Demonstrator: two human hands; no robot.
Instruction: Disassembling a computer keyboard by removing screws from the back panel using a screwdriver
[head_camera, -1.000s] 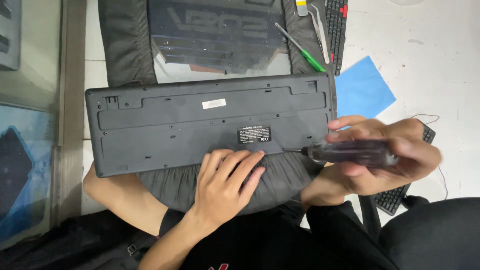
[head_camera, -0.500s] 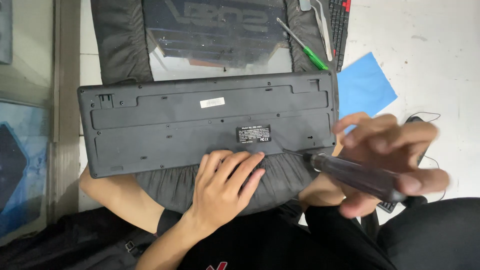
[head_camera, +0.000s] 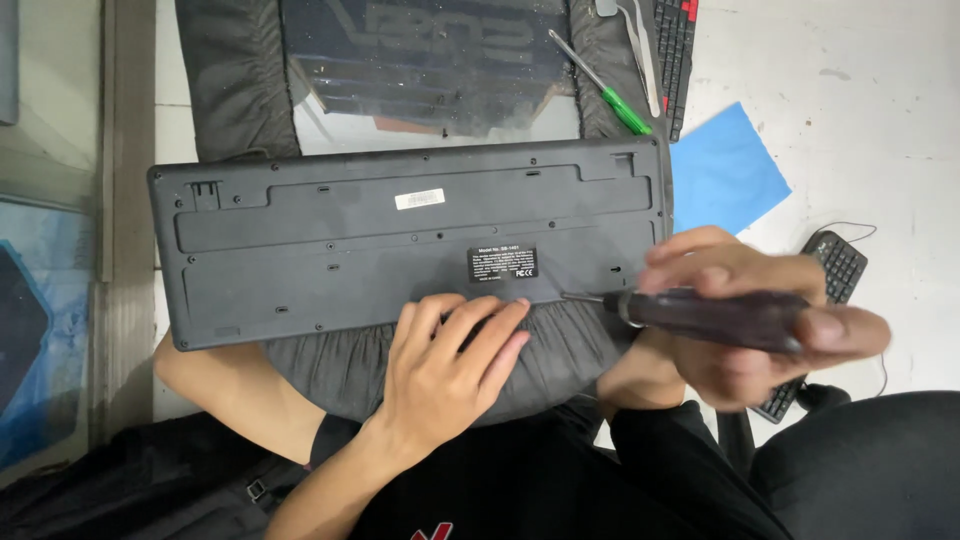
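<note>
A black keyboard (head_camera: 330, 240) lies face down across my lap, its underside with a white sticker and a dark label facing up. My left hand (head_camera: 445, 365) rests flat with spread fingers on the keyboard's near edge, just below the label. My right hand (head_camera: 750, 320) grips a dark-handled screwdriver (head_camera: 715, 315) held nearly level. Its metal tip (head_camera: 575, 297) touches the keyboard's underside near the lower right, beside the label.
A grey padded mat with a dark printed panel (head_camera: 420, 60) lies beyond the keyboard. A green-handled screwdriver (head_camera: 605, 85) and metal tweezers (head_camera: 640, 45) sit on it. A blue sheet (head_camera: 725, 170), a red-keyed keyboard (head_camera: 678, 50) and a small black keypad (head_camera: 825, 290) lie on the white floor at right.
My right hand has swung the screwdriver from a downward tilt to nearly level, with the tip now on the keyboard's underside. The left hand has stayed put.
</note>
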